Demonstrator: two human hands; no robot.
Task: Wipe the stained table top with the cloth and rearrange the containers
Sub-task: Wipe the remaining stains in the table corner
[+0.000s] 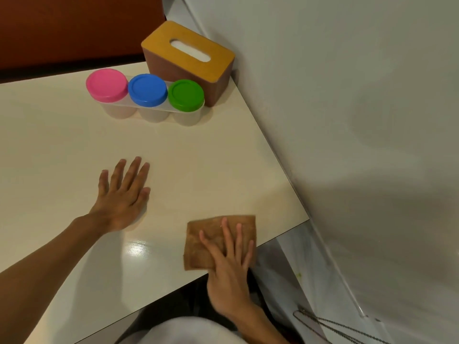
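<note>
Brown cloth (218, 242) lies flat near the lower-right edge of the cream desk (62, 145), pressed down by the right hand (231, 269), its grip spread with fingers straight. At centre-left of the frame the left hand (124, 192) rests on the bare desk, grip likewise spread, holding nothing. Toward the upper middle, three containers with pink lid (106, 84), blue lid (147, 89) and green lid (186, 95) stand in a row just beside a tissue box (188, 60). No stain shows, so wiping looks well along; whether the containers need rearranging I cannot tell.
</note>
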